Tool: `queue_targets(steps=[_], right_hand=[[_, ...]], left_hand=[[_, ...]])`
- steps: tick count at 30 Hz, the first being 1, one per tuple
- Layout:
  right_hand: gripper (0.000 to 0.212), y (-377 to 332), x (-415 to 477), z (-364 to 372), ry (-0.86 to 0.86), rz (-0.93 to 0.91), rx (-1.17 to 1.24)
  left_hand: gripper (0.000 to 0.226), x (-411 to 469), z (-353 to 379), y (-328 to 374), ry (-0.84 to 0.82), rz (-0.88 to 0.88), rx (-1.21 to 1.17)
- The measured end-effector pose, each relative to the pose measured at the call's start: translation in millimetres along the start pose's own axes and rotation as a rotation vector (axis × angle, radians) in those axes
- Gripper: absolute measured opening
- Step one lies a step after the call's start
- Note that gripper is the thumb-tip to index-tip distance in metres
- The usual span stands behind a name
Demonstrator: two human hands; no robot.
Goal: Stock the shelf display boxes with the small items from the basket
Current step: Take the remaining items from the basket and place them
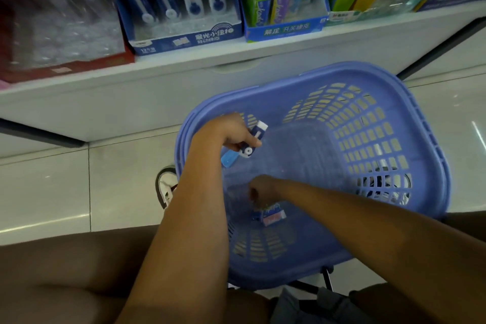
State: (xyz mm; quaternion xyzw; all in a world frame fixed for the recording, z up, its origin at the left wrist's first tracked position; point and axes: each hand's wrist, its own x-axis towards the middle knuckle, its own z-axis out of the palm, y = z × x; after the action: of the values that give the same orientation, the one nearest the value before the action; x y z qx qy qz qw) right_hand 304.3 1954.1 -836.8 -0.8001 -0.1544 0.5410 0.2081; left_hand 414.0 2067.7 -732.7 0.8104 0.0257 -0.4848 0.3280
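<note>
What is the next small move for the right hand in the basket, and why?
Probably the right hand should pinch the small packets lying at its fingertips on the floor of the basket and lift them out; the blur hides whether it grips them yet. The left hand already holds blue-and-white erasers above the basket, so it is occupied.

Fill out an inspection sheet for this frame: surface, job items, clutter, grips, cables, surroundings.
Surface: pale tiled floor, with a white shelf above it.
Job's things: blue basket with a few small packs lying on its bottom; display boxes on the shelf, partly filled.
Clutter: nothing seen.
Grips: left hand holds blue-and-white items over the basket; right hand is down at the packs, hold unclear through blur.
Cables: nothing seen.
Surroundings: shoe beside the basket; black frame under it.
</note>
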Motion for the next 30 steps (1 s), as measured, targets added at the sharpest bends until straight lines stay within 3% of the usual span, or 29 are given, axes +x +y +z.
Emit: queue_targets(steps=[4,7,11,13,16,20,25,30], right_hand=[[0.026,14.7,-38.3,-54.2,0.144,-0.021,0.289],[0.028,25.3,-88.2,-96.2,0.217,-0.091,0.432],[0.029,50.0,-167.7,-151.7,0.326,-0.099,0.507],[0.03,65.0,-208.9,-176.6,0.431,-0.095,0.545],[0.033,86.3,-264.4,-203.3,0.67,-0.201,0.736],[0.022,115.5,-313.2,-231.4,1.06,-0.339,0.94],[0.026,148.5,-329.6,-264.7,1.521,-0.06,0.583],[0.021,152.7,-314.6,-287.9,1.518,0.075,0.107]], left_hand=[[0.017,-10.9,1.5,18.8,-0.069,0.041,-0.146],[0.013,-21.4,3.5,39.8,-0.082,0.1,-0.067],[0.015,-36.5,6.1,81.0,0.111,0.327,0.009],[0.014,-47.7,10.4,107.1,0.234,0.457,-0.27],[0.014,-65.4,20.5,142.9,0.273,0.619,-0.66],[0.018,-78.1,30.5,169.7,0.221,0.632,-1.0],[0.024,-73.9,44.9,182.4,0.186,0.566,-0.992],[0.023,-65.7,55.4,184.6,0.186,0.497,-0.925]])
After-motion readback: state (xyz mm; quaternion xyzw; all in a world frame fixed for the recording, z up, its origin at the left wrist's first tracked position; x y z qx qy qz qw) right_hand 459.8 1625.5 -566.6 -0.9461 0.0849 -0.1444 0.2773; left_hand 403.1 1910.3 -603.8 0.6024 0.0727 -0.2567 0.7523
